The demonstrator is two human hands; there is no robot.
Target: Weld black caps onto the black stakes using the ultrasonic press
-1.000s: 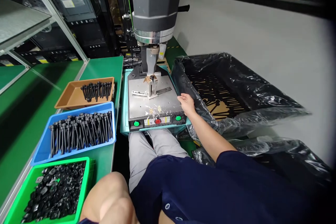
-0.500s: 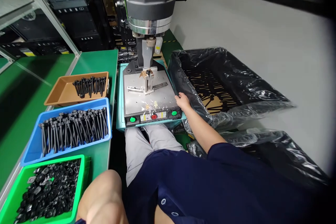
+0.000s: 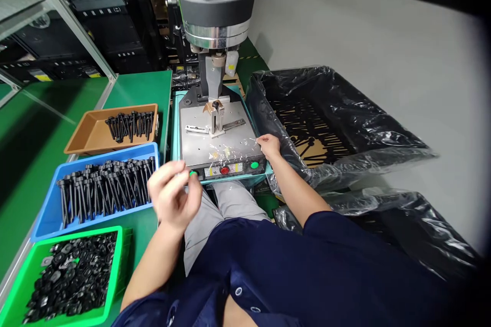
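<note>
My left hand (image 3: 174, 195) is raised in front of the machine base, near its left green button (image 3: 194, 174). Its fingers curl loosely, with thumb and forefinger apart and nothing visible between them; it is slightly blurred. At the right edge of the metal plate (image 3: 197, 150) is my right hand (image 3: 270, 146), thumb and fingertips pinched together. Whatever they may hold is too small to make out. On the plate stands a small metal fixture (image 3: 217, 121) with a black part (image 3: 215, 105) in its top. The machine's grey horn (image 3: 215, 77) hangs just above.
To the left, a brown tray (image 3: 90, 130) and a blue tray (image 3: 49, 204) contain black screw-like parts; a green bin (image 3: 125, 245) contains small black pieces. Right of the machine stands a plastic-lined box (image 3: 368, 127) with long dark parts, another lined box (image 3: 406, 230) nearer me.
My left hand has come up from low beside the green bin to the front of the machine. My right hand's fingers have drawn into a pinch, its wrist slightly higher.
</note>
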